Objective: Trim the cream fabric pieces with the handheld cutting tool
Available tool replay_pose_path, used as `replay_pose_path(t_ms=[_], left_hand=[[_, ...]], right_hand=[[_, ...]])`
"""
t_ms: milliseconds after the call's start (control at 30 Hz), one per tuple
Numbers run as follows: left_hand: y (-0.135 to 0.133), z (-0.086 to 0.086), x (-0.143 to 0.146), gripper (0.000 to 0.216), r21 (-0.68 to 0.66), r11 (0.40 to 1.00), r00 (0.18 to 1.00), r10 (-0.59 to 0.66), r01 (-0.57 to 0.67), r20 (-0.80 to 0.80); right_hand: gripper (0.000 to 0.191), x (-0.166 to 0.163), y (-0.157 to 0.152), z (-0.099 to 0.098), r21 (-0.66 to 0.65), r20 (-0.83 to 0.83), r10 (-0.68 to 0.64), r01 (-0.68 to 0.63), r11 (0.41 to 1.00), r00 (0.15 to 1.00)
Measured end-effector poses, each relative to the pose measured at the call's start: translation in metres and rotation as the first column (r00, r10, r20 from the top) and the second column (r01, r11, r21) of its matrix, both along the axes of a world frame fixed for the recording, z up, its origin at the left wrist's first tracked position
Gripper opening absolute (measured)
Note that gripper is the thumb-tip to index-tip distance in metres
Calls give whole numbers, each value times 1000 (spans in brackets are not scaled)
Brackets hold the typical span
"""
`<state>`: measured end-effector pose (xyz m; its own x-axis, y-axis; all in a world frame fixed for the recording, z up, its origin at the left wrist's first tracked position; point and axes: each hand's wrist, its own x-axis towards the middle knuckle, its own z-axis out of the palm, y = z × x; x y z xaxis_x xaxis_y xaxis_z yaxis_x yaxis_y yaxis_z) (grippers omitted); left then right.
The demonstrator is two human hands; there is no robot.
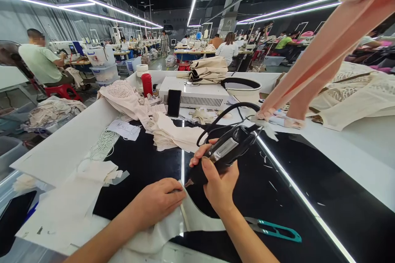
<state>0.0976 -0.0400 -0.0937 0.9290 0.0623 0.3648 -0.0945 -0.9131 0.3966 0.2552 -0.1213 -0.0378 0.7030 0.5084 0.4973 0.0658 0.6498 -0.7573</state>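
Note:
My right hand is wrapped round a black corded handheld tool, its tip pointing down at the edge of a white fabric piece on the black table top. My left hand lies curled on that fabric, pressing it down just left of the tool's tip. The tool's black cable loops back over the table.
Teal thread snips lie right of my right arm. Cream fabric pieces, a phone, a red bottle and a white box unit stand behind. Pink fabric hangs from the upper right. Other workers sit at distant tables.

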Motion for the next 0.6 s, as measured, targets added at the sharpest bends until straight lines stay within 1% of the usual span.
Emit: replay_pose_path(t_ms=[200,400,600], left_hand=[[0,0,-2,26,6,1000,1000,11,-10,-15],[2,-3,-3,26,25,1000,1000,6,-7,21],[2,-2,-4,27,19,1000,1000,20,-20,-14]], right_hand=[[32,-2,2,-2,-25,-10,-21,21,999,1000],[30,-3,4,-4,-33,6,-20,20,999,1000],[27,-4,0,0,-31,15,-15,16,999,1000]])
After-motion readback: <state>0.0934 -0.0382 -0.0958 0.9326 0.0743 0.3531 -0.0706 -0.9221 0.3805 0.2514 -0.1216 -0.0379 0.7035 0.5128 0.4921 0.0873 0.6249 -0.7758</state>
